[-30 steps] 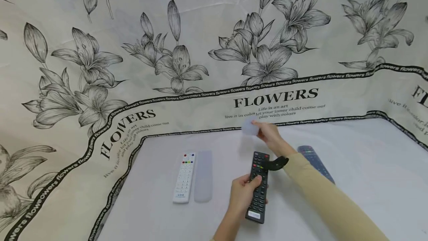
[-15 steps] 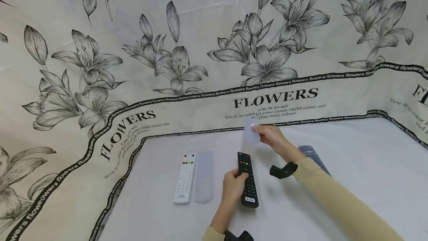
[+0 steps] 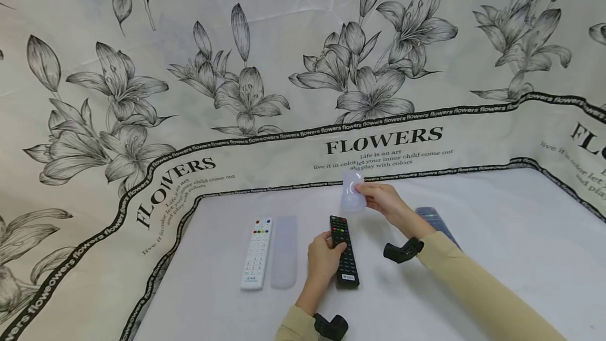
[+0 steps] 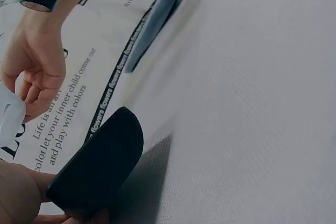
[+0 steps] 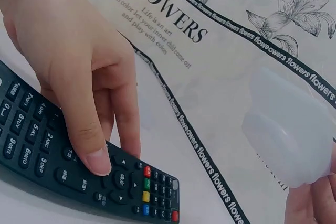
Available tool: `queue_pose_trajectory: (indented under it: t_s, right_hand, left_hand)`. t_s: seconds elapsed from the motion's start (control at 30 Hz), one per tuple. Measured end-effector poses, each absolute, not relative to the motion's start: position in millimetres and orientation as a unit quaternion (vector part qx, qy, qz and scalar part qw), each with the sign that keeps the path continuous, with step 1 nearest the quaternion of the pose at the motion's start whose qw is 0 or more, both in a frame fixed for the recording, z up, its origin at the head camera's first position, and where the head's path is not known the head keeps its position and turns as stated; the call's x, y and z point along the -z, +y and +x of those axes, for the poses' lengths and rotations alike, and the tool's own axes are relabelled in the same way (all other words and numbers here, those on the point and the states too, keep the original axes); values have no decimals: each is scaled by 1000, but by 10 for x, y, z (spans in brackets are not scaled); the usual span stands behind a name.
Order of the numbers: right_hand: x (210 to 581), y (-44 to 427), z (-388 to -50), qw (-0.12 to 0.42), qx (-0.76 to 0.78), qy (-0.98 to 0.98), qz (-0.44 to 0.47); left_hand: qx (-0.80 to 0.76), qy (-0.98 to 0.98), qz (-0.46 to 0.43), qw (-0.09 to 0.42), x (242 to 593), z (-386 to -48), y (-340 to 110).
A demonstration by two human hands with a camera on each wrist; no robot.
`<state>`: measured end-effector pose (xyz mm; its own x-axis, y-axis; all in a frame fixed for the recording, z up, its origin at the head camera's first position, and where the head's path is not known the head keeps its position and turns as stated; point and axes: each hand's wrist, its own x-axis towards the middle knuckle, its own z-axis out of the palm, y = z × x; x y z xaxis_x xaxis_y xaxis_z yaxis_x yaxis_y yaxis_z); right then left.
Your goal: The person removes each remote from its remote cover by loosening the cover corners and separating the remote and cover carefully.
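The left hand (image 3: pixel 323 258) grips a black remote (image 3: pixel 345 252) by its sides, thumb across the buttons. In the right wrist view that thumb lies on the black remote (image 5: pixel 79 156) near the round key pad. Up and to the right, the right hand (image 3: pixel 385 201) pinches a translucent, soft-looking sleeve (image 3: pixel 353 193) between thumb and fingers. The sleeve (image 5: pixel 289 129) hangs apart from the remote. In the left wrist view the remote (image 4: pixel 105 161) is seen from its end, raised over its shadow.
On the white table (image 3: pixel 218 257), a white remote (image 3: pixel 256 254) and a translucent sleeve (image 3: pixel 284 251) lie side by side at the left. A dark bluish remote (image 3: pixel 436 223) lies behind the right forearm. A flower-printed cloth (image 3: pixel 265 164) stands along the back.
The left hand has moved left with the black remote, which has turned from leaning right to leaning left. The right hand has lowered slightly with the sleeve, whose broad side now shows more.
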<state>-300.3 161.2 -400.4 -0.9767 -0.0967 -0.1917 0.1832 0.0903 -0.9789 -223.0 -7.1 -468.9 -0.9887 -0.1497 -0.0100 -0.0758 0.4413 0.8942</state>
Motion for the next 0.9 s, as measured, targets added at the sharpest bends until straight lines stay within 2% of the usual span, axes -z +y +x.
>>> queue_pose_trajectory:
  t_s: [0.23,0.33,0.57,0.63,0.8,0.9]
  right_hand:
    - [4001,1642,-2967,99,679,727,24]
    - [4021,1661,-2941,99,681,725,13]
    - [4058,1666,-2851,73,676,733,4]
    - [4049,1650,-2824,61,679,731,0]
    - [3995,1572,-2760,31,693,720,-1]
    - [3979,1526,-2721,4,692,722,3]
  left_hand:
    - [450,-887,65,79,4684,-2251,-113]
    - [426,-898,71,82,4707,-2240,-150]
    - [460,-881,62,95,4710,-2220,-206]
    - [516,-850,56,85,4632,-2231,-187]
    - [684,-726,66,-12,4386,-2242,-87]
    - [747,-658,85,-43,4282,-2219,-37]
